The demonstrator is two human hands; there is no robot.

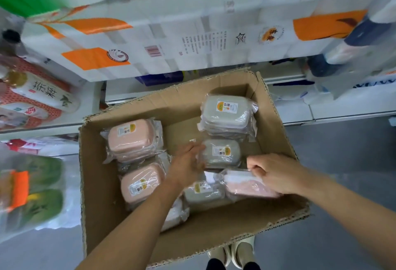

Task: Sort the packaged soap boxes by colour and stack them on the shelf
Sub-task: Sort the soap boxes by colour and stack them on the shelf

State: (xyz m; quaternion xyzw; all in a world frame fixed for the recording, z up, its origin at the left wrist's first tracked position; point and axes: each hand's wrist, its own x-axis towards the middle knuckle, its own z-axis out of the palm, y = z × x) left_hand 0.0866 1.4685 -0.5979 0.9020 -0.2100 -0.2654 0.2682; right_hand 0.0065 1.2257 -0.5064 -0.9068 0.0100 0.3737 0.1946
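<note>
At the far left, blurred shelf goods show: a green-wrapped pack (pixel 40 192) low down and a red patterned package (pixel 25 98) with a white bottle on it above. Next comes the open cardboard carton (pixel 96 184), which holds all the plastic-wrapped soap boxes in view. Along its left side sit two pink ones: the upper pink soap box (pixel 130 139), resting on at least one more wrapped box beneath it, and the lower pink soap box (pixel 142 183) just in front of it, both with their labels facing up. The left hand (pixel 188 162) reaches into the middle of the carton, its fingers loosely curved against the left edge of the middle grey soap box (pixel 221 154); motion blur hides whether they actually grip it or only touch it, so I cannot tell. Below that hand, a near grey soap box (pixel 203 192) lies label up, partly under the forearm, and a whitish wrapped box (pixel 174 216) peeks out beside the arm. Behind the middle grey one, toward the carton's far right corner, a stack of grey soap boxes (pixel 227 115) stands higher than the rest. Further right, the right hand (pixel 276 175) has its fingers curled down over the wrapper of a pale pink soap box (pixel 246 188) lying at the carton's near right side, grasping it at its top edge. Above the carton, white bulk packs of tissue rolls (pixel 171 34) with orange markings fill the shelf. A grey floor (pixel 342 162) lies to the right.
</note>
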